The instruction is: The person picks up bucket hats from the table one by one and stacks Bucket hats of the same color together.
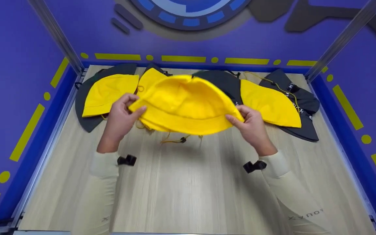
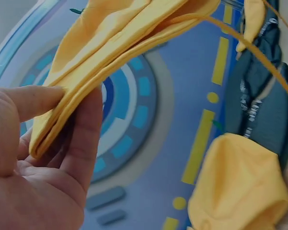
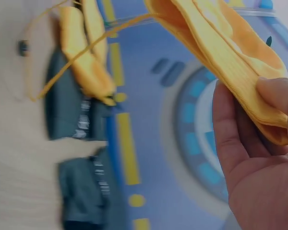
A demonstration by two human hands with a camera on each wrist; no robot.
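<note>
A yellow bucket hat is held up above the table, stretched sideways between both hands. My left hand pinches one end of its brim, thumb on the near face and fingers behind. At the other end, my right hand pinches the brim in the same way. From the hat's underside hangs a yellow cord with a black toggle. In the left wrist view, the folded brim lies between thumb and fingers. The right wrist view has the hat's other end in the right hand.
Along the table's back edge lie more hats: a yellow one on a dark one at left, a dark one in the middle, and a yellow one over dark ones at right. Blue panels enclose the wooden table.
</note>
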